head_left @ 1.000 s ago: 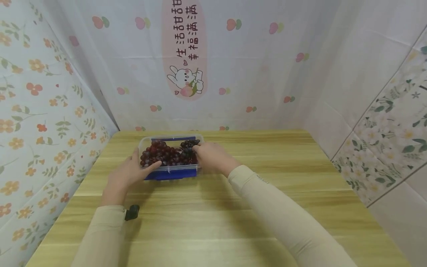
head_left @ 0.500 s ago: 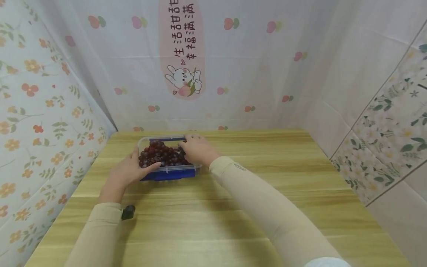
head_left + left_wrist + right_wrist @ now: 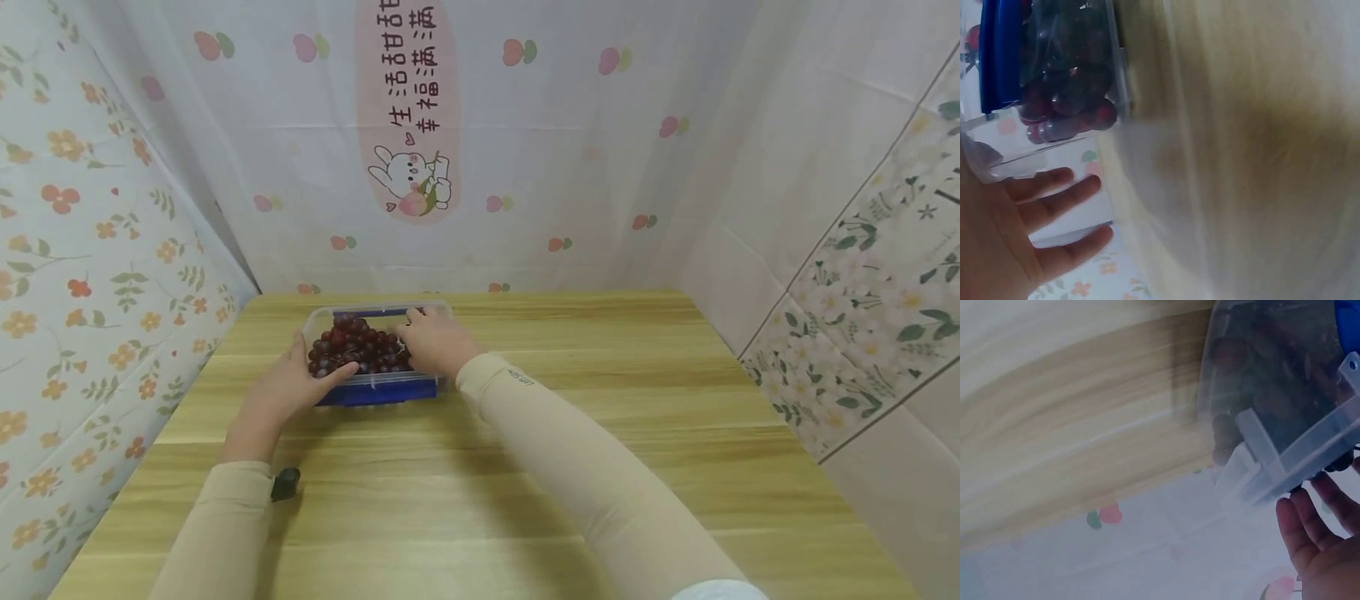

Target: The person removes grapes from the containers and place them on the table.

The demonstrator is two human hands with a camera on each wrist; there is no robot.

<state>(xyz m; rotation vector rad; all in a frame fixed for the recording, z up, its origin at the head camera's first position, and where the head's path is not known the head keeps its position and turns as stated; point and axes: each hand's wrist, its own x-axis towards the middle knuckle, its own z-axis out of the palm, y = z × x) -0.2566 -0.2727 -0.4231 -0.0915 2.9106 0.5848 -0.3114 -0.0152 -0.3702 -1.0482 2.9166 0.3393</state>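
A clear plastic food container (image 3: 325, 315) with blue side latches (image 3: 390, 389) stands near the table's back edge and holds dark red grapes (image 3: 352, 343). At its front left corner is my left hand (image 3: 277, 393), thumb over the front rim and fingers along the left side. The left wrist view shows those fingers (image 3: 1063, 205) straight and spread beside the clear wall. My right hand (image 3: 435, 343) reaches in over the right end, fingers bent down onto the grapes. In the right wrist view, a few dark grapes (image 3: 1340, 464) show at its fingertips above the rim; the rest of its grip is hidden.
The wood-grain table (image 3: 465, 475) stretches in front and to the right. A printed curtain (image 3: 585, 167) hangs behind it, with floral sheets (image 3: 97, 275) at the left and patterned panels at the right. A small black device (image 3: 285, 483) is at my left wrist.
My right hand has moved left from the container's right end, further over the grapes, and the dark grapes seen at that end are now covered. The left hand keeps its place.
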